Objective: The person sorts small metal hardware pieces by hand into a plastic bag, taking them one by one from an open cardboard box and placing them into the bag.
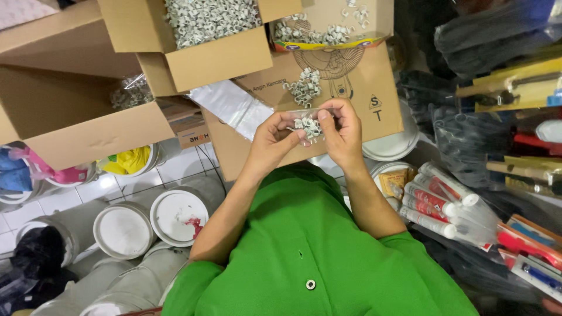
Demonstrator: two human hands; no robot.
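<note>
I am pinching a small clear bag of white clips (308,127) with my left hand (275,139) and right hand (341,131); loose clips (305,86) are lying at twelve o'clock.

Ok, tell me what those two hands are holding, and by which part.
Both hands, left and right, pinch a small clear plastic bag of white cable clips by its upper edge, one hand at each side.

A hardware shop's stockroom: cardboard boxes (193,58) of cable clips (205,17), sealant tubes (436,202), lidded paint buckets (178,216).
</note>
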